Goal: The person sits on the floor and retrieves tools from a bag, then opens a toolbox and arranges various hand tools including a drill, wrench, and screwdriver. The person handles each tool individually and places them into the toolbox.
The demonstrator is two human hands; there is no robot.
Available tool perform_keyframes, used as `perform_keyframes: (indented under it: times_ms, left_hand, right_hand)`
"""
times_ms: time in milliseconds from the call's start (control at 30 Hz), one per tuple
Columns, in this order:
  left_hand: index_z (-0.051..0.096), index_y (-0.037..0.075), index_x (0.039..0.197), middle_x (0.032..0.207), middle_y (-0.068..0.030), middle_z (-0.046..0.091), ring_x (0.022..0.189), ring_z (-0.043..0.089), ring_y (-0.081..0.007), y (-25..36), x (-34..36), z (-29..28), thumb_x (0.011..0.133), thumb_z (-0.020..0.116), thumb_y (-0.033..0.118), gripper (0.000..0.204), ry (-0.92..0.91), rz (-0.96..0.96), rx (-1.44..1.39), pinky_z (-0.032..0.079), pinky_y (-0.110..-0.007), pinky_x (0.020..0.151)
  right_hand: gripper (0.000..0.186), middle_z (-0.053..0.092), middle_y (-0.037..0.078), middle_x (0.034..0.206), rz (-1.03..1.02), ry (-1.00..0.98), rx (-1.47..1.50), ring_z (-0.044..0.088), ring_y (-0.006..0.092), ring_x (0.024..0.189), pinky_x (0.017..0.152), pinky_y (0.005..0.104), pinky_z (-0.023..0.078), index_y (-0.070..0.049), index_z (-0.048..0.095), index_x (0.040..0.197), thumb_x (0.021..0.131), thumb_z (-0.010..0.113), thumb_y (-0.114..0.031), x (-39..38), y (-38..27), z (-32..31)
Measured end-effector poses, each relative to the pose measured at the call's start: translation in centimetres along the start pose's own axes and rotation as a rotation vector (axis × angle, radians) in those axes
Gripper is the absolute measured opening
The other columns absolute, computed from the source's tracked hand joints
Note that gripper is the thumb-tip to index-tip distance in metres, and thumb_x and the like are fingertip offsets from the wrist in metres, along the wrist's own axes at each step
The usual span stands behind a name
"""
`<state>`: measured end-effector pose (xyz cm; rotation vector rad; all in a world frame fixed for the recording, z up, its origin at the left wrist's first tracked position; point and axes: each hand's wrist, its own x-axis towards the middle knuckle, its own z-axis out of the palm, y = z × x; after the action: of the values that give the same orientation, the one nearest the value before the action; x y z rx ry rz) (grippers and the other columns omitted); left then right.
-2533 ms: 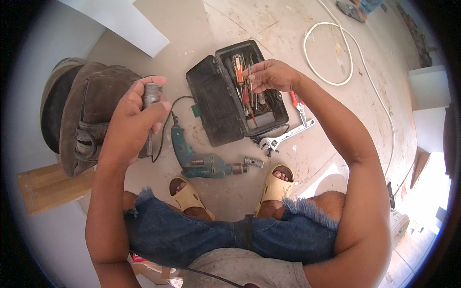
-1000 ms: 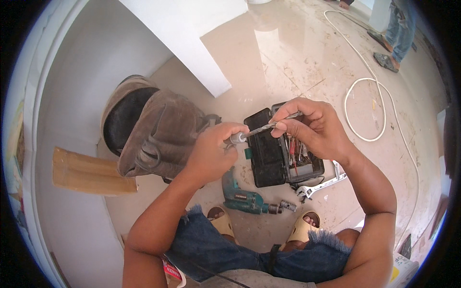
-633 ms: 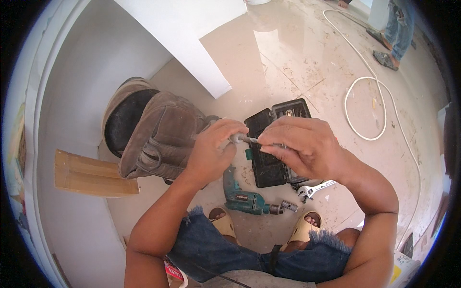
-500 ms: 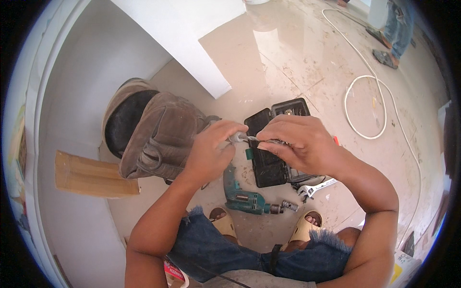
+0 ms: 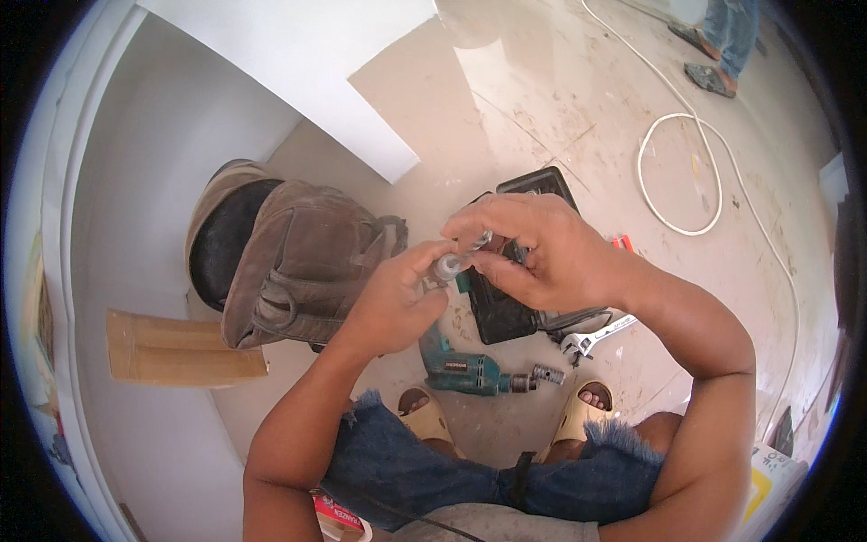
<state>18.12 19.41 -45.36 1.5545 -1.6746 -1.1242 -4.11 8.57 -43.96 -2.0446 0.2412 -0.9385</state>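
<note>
Between the thumb and fingers of my left hand (image 5: 397, 294) is a small grey cylindrical metal piece (image 5: 448, 266), its round end facing up. A twisted drill bit (image 5: 483, 241) is pinched in my right hand (image 5: 551, 248), close beside that piece; my fingers cover part of the bit. I cannot tell whether the two touch. Below my hands, a green power drill (image 5: 465, 373) lies on its side on the floor. Just off its chuck lies a short ridged metal cylinder (image 5: 548, 373). An open black tool case (image 5: 501, 316) lies partly hidden under my right hand.
An adjustable wrench (image 5: 596, 336) lies right of the case, near a red object (image 5: 622, 242). A brown backpack (image 5: 316, 262) and a cardboard piece (image 5: 185, 350) sit at left. White cable (image 5: 638, 172) loops across the floor at right. Another person's feet (image 5: 709, 77) stand at far right.
The drill bit, which pointed at the grey piece, has swung to a slant in my right hand. The grey piece's round end has turned upward. The whole view has shifted slightly.
</note>
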Motion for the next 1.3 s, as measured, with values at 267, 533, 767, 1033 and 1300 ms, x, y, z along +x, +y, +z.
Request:
perform_keyframes:
  times_ms: [267,533,767,1033,1300]
  left_hand:
    - [0.052,0.002,0.142,0.126,-0.0075,0.062,0.114,0.058,-0.0156,1.4,0.3,-0.3,0.089,0.060,-0.003,0.055,-0.066,-0.081,0.004,0.044,-0.032,0.101]
    - [0.053,0.003,0.142,0.120,-0.0095,0.066,0.106,0.064,-0.0174,1.7,0.3,0.3,0.089,0.067,0.002,0.055,-0.062,-0.075,-0.116,0.050,-0.031,0.096]
    - [0.050,-0.002,0.144,0.120,-0.0092,0.066,0.106,0.063,-0.0125,1.9,0.0,0.9,0.091,0.071,0.002,0.057,-0.090,-0.157,-0.285,0.051,-0.030,0.094]
    - [0.058,-0.001,0.133,0.115,-0.0073,0.067,0.105,0.064,-0.0135,1.0,0.5,0.2,0.090,0.064,-0.001,0.044,0.026,-0.133,-0.203,0.051,-0.031,0.094]
    - [0.062,0.000,0.120,0.108,-0.0040,0.068,0.104,0.063,-0.0117,-1.7,1.7,2.0,0.093,0.059,-0.003,0.027,0.119,-0.165,0.017,0.050,-0.028,0.092]
  right_hand:
    - [0.013,0.063,0.017,0.087,-0.063,-0.019,0.001,0.063,0.0357,0.081,0.071,0.0429,0.051,0.001,0.065,0.098,0.086,0.067,-0.005,0.2,0.0,-1.0]
    - [0.019,0.067,0.016,0.075,0.190,0.050,-0.007,0.065,0.0281,0.065,0.061,0.0376,0.050,0.002,0.064,0.089,0.091,0.069,-0.017,0.2,0.1,-0.9]
    - [0.026,0.066,0.006,0.071,0.656,0.051,0.326,0.064,0.0113,0.067,0.060,0.0277,0.050,0.001,0.067,0.090,0.094,0.068,-0.025,0.2,2.2,-0.6]
    - [0.017,0.067,0.004,0.084,0.441,0.002,0.567,0.063,0.0090,0.071,0.068,0.0251,0.051,0.001,0.066,0.098,0.097,0.062,-0.016,0.2,1.4,-1.5]
    - [0.014,0.065,0.013,0.086,0.328,-0.010,0.182,0.065,0.0212,0.077,0.072,0.0348,0.052,0.002,0.058,0.100,0.097,0.056,-0.011,-0.7,3.3,0.0]
